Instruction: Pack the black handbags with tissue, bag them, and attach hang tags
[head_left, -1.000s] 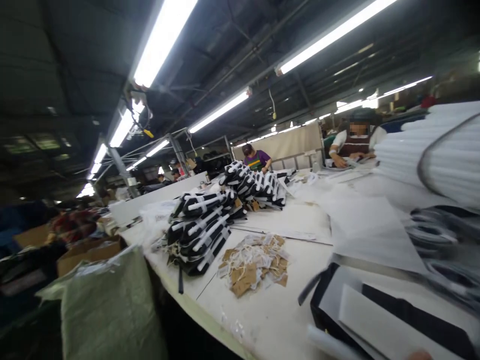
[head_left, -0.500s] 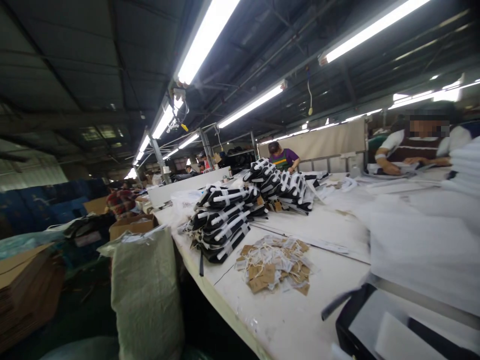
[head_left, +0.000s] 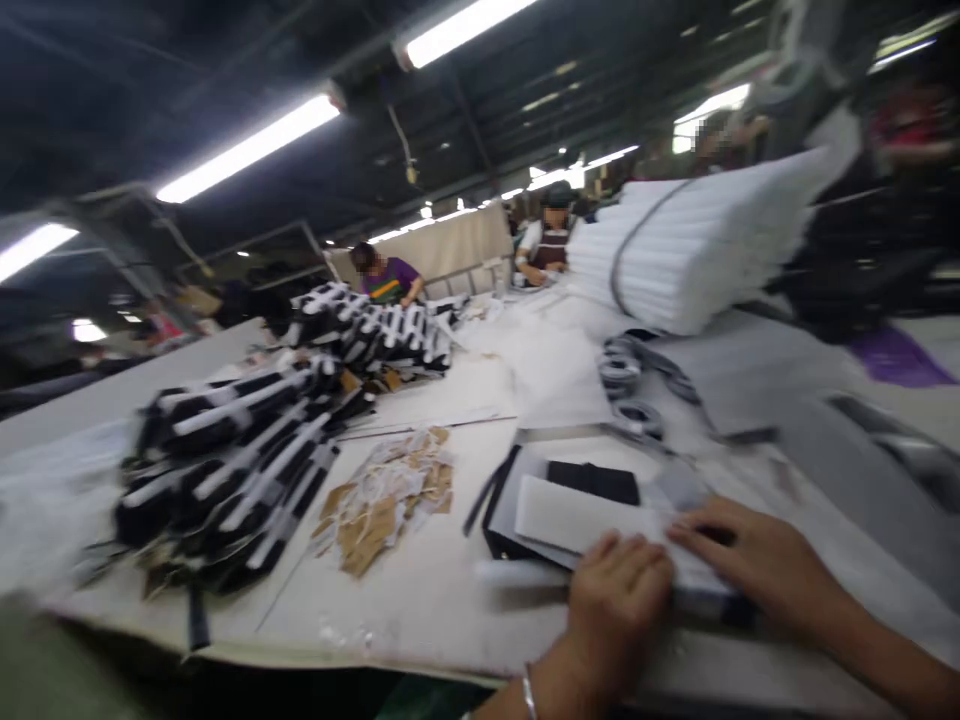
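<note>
A black bag (head_left: 596, 483) lies flat on the table in front of me, with a white foam sheet (head_left: 559, 513) on top of it. My left hand (head_left: 621, 598) rests at the sheet's near edge, fingers curled down over the white wrapping. To its right, my right hand (head_left: 750, 560) has thumb and forefinger brought together at the bag's right end, beside a translucent grey piece (head_left: 681, 487). Blur hides what those fingertips pinch. Left of the bag is a heap of brown paper tags (head_left: 379, 505) with white strings.
Stacked black bags with white foam wrapping (head_left: 240, 470) stand on the left. Rolls of grey tape (head_left: 637, 418) lie beyond my hands, before a strapped stack of white foam (head_left: 675, 255). Two co-workers sit at the far side. The table edge (head_left: 300, 655) runs along the near side.
The view has swung to the right and down. Both my hands have come into view on the bag, which now appears nearer the middle. The tape rolls and whole foam stack now show.
</note>
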